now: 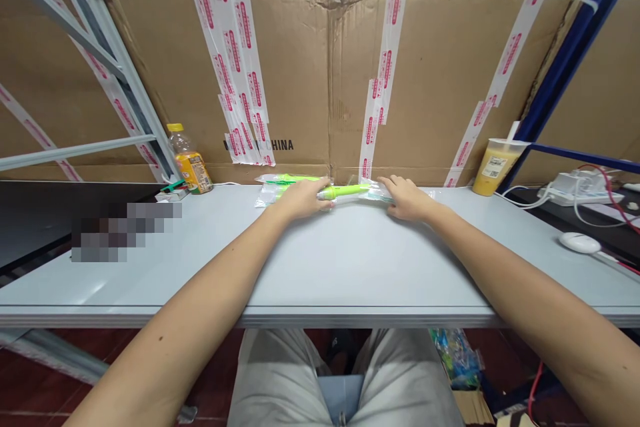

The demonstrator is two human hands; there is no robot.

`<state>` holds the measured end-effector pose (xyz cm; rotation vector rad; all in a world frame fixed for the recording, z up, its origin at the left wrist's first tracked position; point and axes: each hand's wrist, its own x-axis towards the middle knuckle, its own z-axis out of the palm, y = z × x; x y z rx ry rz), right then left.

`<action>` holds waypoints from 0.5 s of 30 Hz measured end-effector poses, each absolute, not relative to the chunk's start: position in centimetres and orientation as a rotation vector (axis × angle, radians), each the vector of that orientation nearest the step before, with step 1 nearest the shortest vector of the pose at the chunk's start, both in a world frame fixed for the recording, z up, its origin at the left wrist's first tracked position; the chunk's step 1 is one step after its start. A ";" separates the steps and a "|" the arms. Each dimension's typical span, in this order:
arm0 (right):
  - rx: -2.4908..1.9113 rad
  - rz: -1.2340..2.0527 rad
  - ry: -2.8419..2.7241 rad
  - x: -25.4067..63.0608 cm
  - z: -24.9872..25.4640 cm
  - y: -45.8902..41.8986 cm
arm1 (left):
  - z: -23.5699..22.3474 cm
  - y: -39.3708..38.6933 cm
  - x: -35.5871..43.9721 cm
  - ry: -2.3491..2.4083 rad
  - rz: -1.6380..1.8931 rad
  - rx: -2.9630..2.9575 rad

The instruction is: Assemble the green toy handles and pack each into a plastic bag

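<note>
A green tube [345, 191] lies at 12 o'clock on the surface [350, 267], its long axis running from 9 to 3 o'clock with a slight rise toward 3. It sits between the 2 hands, which stay apart. The left hand [300, 199] is the nearer: its fingers [315, 190] touch the tube's 9 o'clock end, which has a pale tip, but the hand hides how far they wrap, so I cannot tell whether it is clamped. The right hand [406, 197] lies spread and open just beyond the 3 o'clock end, its fingers on a clear bag [377, 197] that touches the tube. A second green item [293, 179], in another clear bag [265, 197], lies at 11 o'clock behind the left hand. Further off, a bottle [189, 160] stands at 10 o'clock and a cup of yellow drink [495, 167] at 2 o'clock, both against a taped cardboard sheet [425, 80].
</note>
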<state>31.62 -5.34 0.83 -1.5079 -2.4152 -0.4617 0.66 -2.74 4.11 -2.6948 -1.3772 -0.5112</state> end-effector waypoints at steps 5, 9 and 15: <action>-1.506 -0.482 -2.400 31.2 0.8 -5.5 | 3.8 -2.9 1.3 -1.324 -0.631 -2.777; -1.493 -0.547 -2.382 30.8 0.9 -5.5 | 3.9 -3.2 1.6 -1.420 -0.718 -2.798; -1.508 -0.530 -2.382 30.5 1.3 -5.6 | 4.2 -3.5 1.8 -1.384 -0.731 -2.820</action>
